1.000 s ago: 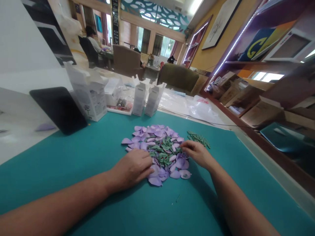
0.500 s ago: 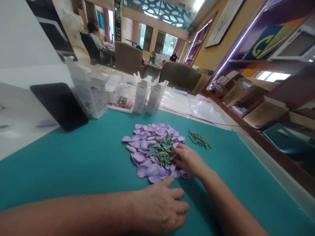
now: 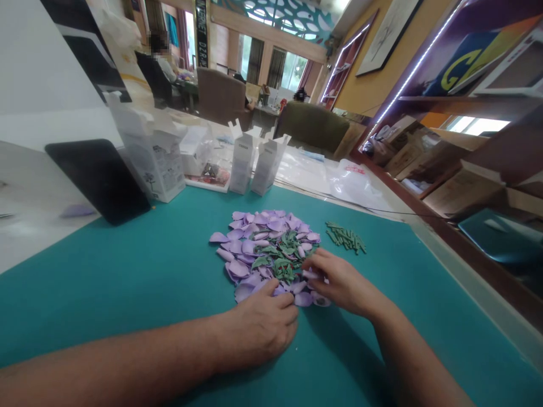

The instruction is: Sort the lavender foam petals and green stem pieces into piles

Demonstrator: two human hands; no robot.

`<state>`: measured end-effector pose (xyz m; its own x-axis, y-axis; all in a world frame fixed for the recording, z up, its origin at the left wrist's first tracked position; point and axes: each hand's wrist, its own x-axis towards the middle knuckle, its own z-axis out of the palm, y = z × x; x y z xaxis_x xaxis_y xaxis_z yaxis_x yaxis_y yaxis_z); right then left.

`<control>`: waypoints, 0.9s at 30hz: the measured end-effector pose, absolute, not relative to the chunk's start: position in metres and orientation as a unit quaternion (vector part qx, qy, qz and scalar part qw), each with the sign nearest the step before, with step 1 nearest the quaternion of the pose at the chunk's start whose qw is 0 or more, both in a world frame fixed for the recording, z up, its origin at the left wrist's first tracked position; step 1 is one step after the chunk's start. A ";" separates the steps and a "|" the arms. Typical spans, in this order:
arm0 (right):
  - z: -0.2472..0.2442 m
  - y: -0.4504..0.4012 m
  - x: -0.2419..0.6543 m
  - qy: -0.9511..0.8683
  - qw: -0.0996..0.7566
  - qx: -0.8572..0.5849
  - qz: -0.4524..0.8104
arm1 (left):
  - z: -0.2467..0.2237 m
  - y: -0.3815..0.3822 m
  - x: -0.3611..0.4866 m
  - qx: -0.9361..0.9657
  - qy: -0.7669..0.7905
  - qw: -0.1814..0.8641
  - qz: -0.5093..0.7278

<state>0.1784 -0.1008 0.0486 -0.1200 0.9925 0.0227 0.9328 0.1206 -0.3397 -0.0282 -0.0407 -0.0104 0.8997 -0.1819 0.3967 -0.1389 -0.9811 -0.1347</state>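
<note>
A loose heap of pale purple petals (image 3: pixel 240 268) lies on the green mat, with small green leaf-like pieces (image 3: pixel 286 268) piled in its middle. At the heap's right side my right hand (image 3: pixel 339 280) pinches a purple petal (image 3: pixel 311 275) between thumb and fingers. My left hand (image 3: pixel 265 322) rests palm down against the near edge of the heap, index finger and others apart, fingertips touching petals. Nothing shows as held in it, though its underside is hidden. Short green stem-like pieces (image 3: pixel 345 237) form a separate little pile beyond my right hand.
Behind the mat (image 3: pixel 127 282) stand two slim white boxes (image 3: pixel 242 167), a larger opened box (image 3: pixel 163 169) and a white tray (image 3: pixel 207 183). A black tablet-like panel (image 3: pixel 99 181) leans at left. Clear plastic sheets (image 3: pixel 352 183) lie at back right. A person (image 3: pixel 163 59) sits far behind.
My left hand has moved up and left onto the near petals, its fingers less spread. My right hand has drawn slightly right, and a petal now shows between its fingers.
</note>
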 end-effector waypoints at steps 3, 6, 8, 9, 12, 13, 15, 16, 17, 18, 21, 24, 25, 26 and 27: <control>0.041 -0.104 0.176 -0.747 0.084 -0.646 0.133 | -0.013 -0.036 -0.028 -0.970 0.076 0.059 -0.225; 0.031 -0.102 0.177 -0.753 0.066 -0.643 0.128 | -0.011 -0.032 -0.029 -0.969 0.069 0.056 -0.229; 0.026 -0.099 0.177 -0.754 0.058 -0.642 0.128 | -0.009 -0.030 -0.029 -0.971 0.070 0.050 -0.224; 0.024 -0.097 0.177 -0.753 0.055 -0.643 0.128 | -0.008 -0.030 -0.029 -0.972 0.070 0.047 -0.220; 0.023 -0.095 0.172 -0.748 0.047 -0.651 0.119 | -0.007 -0.029 -0.029 -0.972 0.071 0.041 -0.220; 0.023 -0.095 0.170 -0.747 0.044 -0.653 0.113 | -0.007 -0.028 -0.028 -0.972 0.072 0.038 -0.222; 0.026 -0.095 0.167 -0.747 0.040 -0.655 0.104 | -0.007 -0.028 -0.028 -0.972 0.071 0.030 -0.222; 0.029 -0.096 0.167 -0.748 0.040 -0.655 0.101 | -0.007 -0.027 -0.028 -0.973 0.070 0.026 -0.220; 0.032 -0.096 0.169 -0.748 0.044 -0.655 0.101 | -0.007 -0.027 -0.028 -0.974 0.068 0.023 -0.216; 0.036 -0.097 0.173 -0.747 0.054 -0.655 0.104 | -0.007 -0.027 -0.028 -0.975 0.067 0.020 -0.212; 0.045 -0.101 0.198 -0.718 0.112 -0.679 0.108 | -0.005 -0.027 -0.029 -0.976 0.069 0.011 -0.207; 0.044 -0.106 0.238 -0.619 0.143 -0.768 0.079 | -0.004 -0.027 -0.030 -0.975 0.070 -0.002 -0.213; 0.041 -0.107 0.253 -0.583 0.137 -0.798 0.067 | -0.004 -0.027 -0.030 -0.974 0.069 -0.006 -0.215; 0.037 -0.109 0.266 -0.554 0.125 -0.821 0.064 | -0.004 -0.027 -0.030 -0.974 0.068 -0.008 -0.216; 0.033 -0.111 0.278 -0.533 0.115 -0.836 0.068 | -0.005 -0.027 -0.030 -0.974 0.068 -0.009 -0.216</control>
<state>0.2783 -0.1106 0.0329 0.4230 0.9061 0.0081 0.8747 -0.4060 -0.2645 -0.0298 -0.0274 -0.0048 0.8971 -0.1285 0.4228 -0.1364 -0.9906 -0.0116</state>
